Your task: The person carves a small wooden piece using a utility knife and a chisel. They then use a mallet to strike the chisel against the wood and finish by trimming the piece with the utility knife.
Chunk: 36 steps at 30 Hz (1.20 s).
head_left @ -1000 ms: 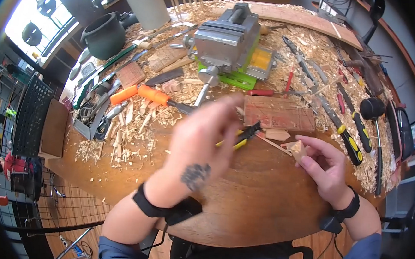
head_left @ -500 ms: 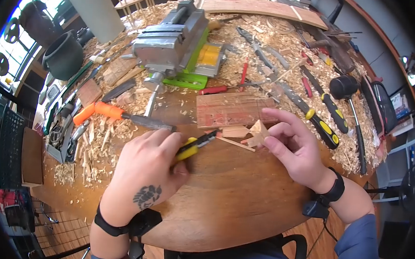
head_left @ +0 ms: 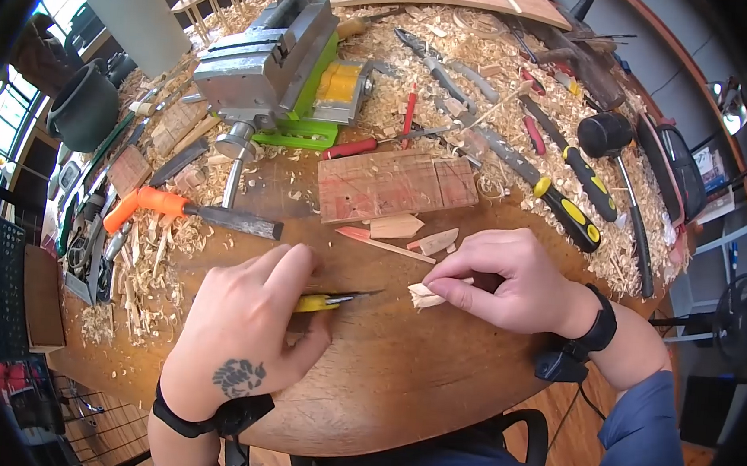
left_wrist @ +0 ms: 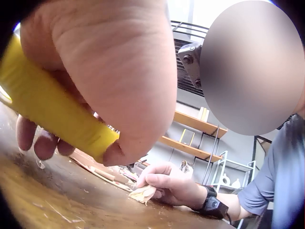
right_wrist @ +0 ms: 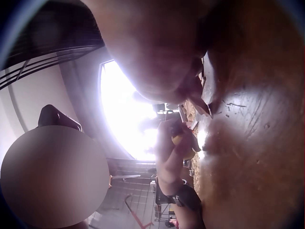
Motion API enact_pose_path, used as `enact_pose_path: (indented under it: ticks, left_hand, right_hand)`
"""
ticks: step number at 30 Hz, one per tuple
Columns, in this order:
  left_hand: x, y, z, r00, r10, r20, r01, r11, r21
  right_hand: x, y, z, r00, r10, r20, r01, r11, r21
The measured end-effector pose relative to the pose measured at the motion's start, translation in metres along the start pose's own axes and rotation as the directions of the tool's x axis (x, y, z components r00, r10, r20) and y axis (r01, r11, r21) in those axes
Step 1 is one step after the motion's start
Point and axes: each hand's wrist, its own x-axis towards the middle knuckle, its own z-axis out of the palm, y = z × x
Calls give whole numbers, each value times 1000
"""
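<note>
In the head view my left hand (head_left: 255, 320) grips a yellow utility knife (head_left: 317, 303) low over the table, its dark narrow blade pointing right. The yellow handle (left_wrist: 52, 107) fills much of the left wrist view, with thumb and fingers around it. Across from the blade, my right hand (head_left: 513, 282) pinches a small pale carved piece of wood (head_left: 424, 296) between thumb and fingers. The wood sits close over the tabletop, a short gap from the blade tip. Just beyond lie a thin wooden strip (head_left: 390, 245) and a pointed wood offcut (head_left: 396, 226).
A red-marked board (head_left: 368, 189) lies behind the offcuts. An orange-handled chisel (head_left: 240, 221) is beyond my left hand. A metal vise (head_left: 246, 77) stands at the back left. Rasps with yellow-black handles (head_left: 565, 213) and a black mallet (head_left: 604, 135) lie among shavings on the right.
My left hand has come down and taken up the utility knife from the table, turning its blade rightward. My right hand has lowered and tilted the wood piece. The head view has shifted right.
</note>
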Motion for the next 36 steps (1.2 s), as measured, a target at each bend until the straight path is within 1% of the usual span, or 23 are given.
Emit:
enact_pose_path:
  ticks: [2,3,5,6,7,8,9,10,12,14,18,20,22,24,26,27,29,31,33,36]
  left_hand:
    - [-2,0,2,993,119,18,-118,992,-39]
    - [-2,-1,4,992,121,21,-120,992,-40]
    - [-1,-3,9,977,214,14,-214,977,18]
    - [1,-4,11,976,215,16,-215,976,18]
    - [4,-6,13,956,291,-37,-290,956,38]
    - [6,-7,14,926,366,-89,-362,930,63]
    - [6,-7,15,926,368,-87,-363,930,63]
    - [7,-7,15,919,380,-107,-375,924,72]
    - [7,-9,18,911,392,-127,-384,920,82]
    - [7,-11,24,884,429,-183,-422,903,81]
    - [5,-5,23,899,400,-179,-388,916,101]
    - [6,-6,23,886,429,-174,-405,901,156]
    - [6,-7,24,880,441,-174,-414,894,171]
    - [7,-8,26,874,453,-174,-422,887,187]
    - [7,-10,29,851,492,-183,-457,866,202]
    - [7,-10,29,852,491,-181,-457,867,201]
    - [5,-11,29,870,475,-131,-446,873,198]
    - [6,-10,29,867,480,-133,-451,870,197]
    - [7,-10,29,863,486,-136,-457,867,196]
    - [7,-10,30,871,481,-105,-458,870,183]
  right_hand:
    - [1,2,0,1000,-7,-15,7,1000,-5]
    - [1,3,1,999,-20,-29,19,1000,-12]
    - [1,3,1,999,-21,-29,20,999,-26]
    - [1,3,1,999,-24,-27,23,999,-41]
    - [2,4,2,999,-23,-30,22,999,-40]
    - [2,6,3,998,-52,-38,49,997,-53]
    - [2,7,4,996,-80,-47,77,995,-66]
    - [2,7,3,996,-78,-48,75,995,-65]
    - [2,8,3,995,-96,-21,94,993,-66]
    - [2,9,3,995,-96,-18,94,994,-63]
    - [2,10,3,994,-110,-22,108,992,-64]
    - [2,7,2,996,-92,-10,91,993,-74]
    - [2,4,0,997,-74,3,74,994,-85]
    - [2,2,0,999,-26,23,27,997,-69]
    - [2,2,0,999,-23,25,25,997,-68]
    - [2,3,0,999,-21,27,23,998,-67]
    - [2,4,2,999,-28,21,29,997,-66]
    - [2,6,3,999,-34,15,35,997,-65]
    - [2,8,4,998,-69,-4,69,995,-71]
    - [1,7,4,998,-63,-2,63,995,-72]
